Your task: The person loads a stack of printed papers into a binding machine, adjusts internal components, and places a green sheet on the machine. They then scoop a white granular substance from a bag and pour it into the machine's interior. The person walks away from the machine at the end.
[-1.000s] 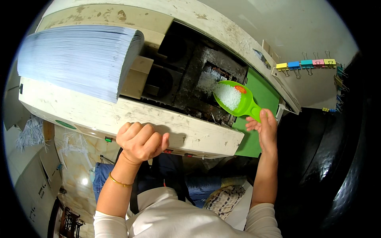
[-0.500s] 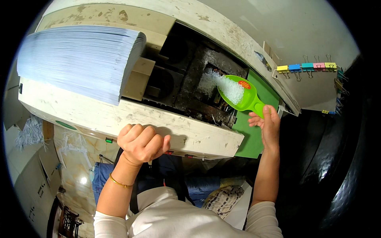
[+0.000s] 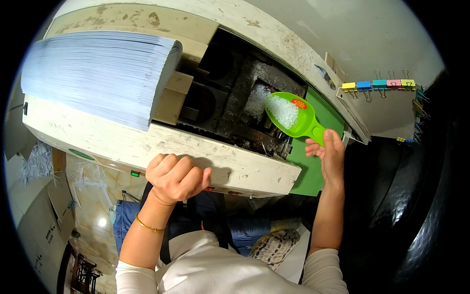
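A bright green plastic scoop with a red sticker is tilted over the dark open well of a long off-white machine. My right hand grips its handle between thumb and fingers. White pellets lie in the scoop's bowl, toward its lip. More white pellets form a heap in the blackened well just left of the lip. Above the machine's near edge, my left hand is a fist, its back toward me and its palm side hidden. A gold bracelet circles that wrist.
A thick paper stack covers the machine's left end, beside beige blocks. A green board lies under the right end. Coloured binder clips line a panel at the right. Shredded paper hangs at the lower left.
Pellets were spilling over the scoop's lip onto the heap; a gap now shows between them. Fewer pellets remain in the bowl. The scoop has shifted slightly left; my left hand is nearly unchanged.
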`<action>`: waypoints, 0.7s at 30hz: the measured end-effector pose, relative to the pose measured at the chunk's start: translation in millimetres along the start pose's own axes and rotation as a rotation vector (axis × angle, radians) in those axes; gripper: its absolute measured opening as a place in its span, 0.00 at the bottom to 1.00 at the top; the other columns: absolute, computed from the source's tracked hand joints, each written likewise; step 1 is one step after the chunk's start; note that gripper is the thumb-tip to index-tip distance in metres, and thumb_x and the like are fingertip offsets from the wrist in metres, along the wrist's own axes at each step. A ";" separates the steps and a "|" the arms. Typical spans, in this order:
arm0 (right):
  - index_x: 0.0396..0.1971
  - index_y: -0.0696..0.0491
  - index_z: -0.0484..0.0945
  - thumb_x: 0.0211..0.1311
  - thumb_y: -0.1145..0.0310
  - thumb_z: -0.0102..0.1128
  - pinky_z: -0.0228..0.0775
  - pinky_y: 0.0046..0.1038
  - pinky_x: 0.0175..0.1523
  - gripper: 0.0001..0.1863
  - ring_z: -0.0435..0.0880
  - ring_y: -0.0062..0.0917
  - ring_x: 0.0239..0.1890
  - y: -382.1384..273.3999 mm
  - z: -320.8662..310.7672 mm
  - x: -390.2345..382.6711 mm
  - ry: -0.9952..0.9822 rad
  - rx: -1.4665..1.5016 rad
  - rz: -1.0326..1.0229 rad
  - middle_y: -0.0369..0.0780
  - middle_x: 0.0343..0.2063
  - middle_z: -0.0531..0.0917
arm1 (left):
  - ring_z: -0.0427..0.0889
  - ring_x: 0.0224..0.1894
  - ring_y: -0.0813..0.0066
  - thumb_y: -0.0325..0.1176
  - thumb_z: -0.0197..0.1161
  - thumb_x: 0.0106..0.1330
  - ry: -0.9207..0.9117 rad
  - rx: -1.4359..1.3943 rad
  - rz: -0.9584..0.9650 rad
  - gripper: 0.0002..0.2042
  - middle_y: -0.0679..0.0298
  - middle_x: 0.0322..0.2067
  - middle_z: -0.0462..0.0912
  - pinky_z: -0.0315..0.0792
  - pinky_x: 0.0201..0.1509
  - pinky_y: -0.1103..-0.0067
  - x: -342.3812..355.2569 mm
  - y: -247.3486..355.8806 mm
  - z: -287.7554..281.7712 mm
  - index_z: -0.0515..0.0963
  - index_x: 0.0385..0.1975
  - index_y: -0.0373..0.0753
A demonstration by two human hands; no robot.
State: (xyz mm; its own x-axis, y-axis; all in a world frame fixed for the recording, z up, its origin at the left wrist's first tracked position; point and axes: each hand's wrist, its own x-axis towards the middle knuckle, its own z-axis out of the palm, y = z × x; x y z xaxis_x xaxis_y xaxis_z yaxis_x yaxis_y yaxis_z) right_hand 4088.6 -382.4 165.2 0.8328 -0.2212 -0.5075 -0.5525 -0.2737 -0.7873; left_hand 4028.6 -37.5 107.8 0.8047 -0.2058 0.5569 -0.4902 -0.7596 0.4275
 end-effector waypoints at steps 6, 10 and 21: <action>0.42 0.59 0.67 0.70 0.57 0.44 0.74 0.26 0.31 0.18 0.80 0.26 0.24 9.6 -2.9 -0.7 -0.003 0.112 0.061 0.50 0.29 0.80 | 0.59 0.16 0.73 0.34 0.63 0.49 0.001 -0.005 0.000 0.16 0.70 0.12 0.62 0.51 0.21 0.78 0.1 0.3 0.8 0.61 0.09 0.46; 0.42 0.60 0.67 0.70 0.57 0.44 0.74 0.27 0.31 0.18 0.81 0.28 0.24 12.6 -4.7 -3.5 0.022 0.159 0.073 0.50 0.30 0.80 | 0.59 0.16 0.73 0.34 0.63 0.49 -0.004 -0.002 0.000 0.16 0.70 0.12 0.62 0.51 0.21 0.78 0.2 0.3 -0.5 0.61 0.09 0.46; 0.46 0.63 0.65 0.71 0.58 0.42 0.76 0.30 0.30 0.20 0.82 0.31 0.24 14.0 -16.7 -7.8 0.099 0.034 0.052 0.53 0.30 0.80 | 0.59 0.16 0.72 0.34 0.63 0.50 -0.005 0.007 -0.001 0.18 0.69 0.13 0.62 0.52 0.21 0.78 1.0 0.9 -0.3 0.59 0.09 0.45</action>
State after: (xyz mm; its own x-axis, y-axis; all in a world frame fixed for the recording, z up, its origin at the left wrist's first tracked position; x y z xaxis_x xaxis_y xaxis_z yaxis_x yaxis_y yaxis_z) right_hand 4073.7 -400.2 164.0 0.7948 -0.3261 -0.5118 -0.5916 -0.2285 -0.7732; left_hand 4028.8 -38.2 109.0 0.8068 -0.2082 0.5529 -0.4871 -0.7640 0.4231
